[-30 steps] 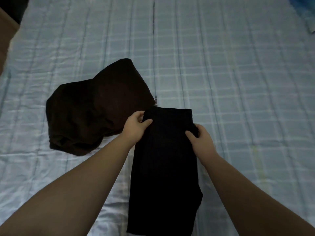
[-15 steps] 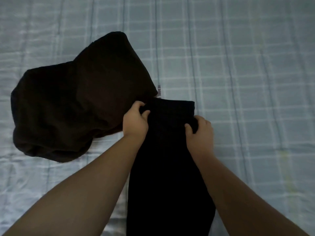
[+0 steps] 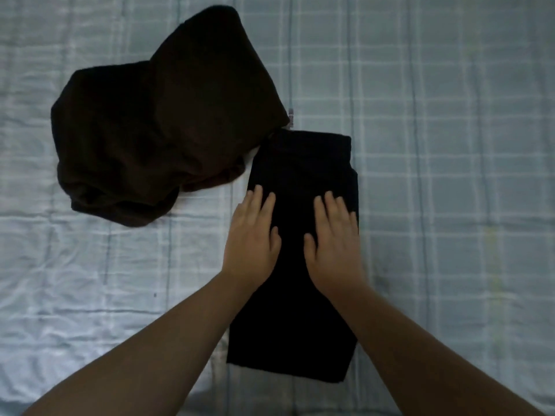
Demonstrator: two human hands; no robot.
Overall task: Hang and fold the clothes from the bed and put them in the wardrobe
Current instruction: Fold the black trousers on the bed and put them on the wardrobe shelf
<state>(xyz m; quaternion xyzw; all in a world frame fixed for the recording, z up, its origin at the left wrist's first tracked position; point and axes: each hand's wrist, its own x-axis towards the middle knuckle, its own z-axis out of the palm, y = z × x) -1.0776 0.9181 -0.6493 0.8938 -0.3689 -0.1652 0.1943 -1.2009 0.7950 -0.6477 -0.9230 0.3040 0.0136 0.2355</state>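
On the black folded garment (image 3: 297, 265) nearest us, our left hand (image 3: 252, 238) and right hand (image 3: 335, 244) now lie flat, fingers straight and slightly spread, no longer pinching its top edge. We judge this fold laid and being smoothed. Beyond it, touching its far-left corner, the brown garment (image 3: 168, 115) waits unfolded on the bed (image 3: 450, 145).

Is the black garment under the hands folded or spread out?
Folded: the black garment lies as a narrow, straight-edged rectangle on the bed, both hands flat on it.

Two bare forearms reach forward side by side. The left hand (image 3: 251, 235) and right hand (image 3: 335, 243) lie flat, palms down, fingers straight.
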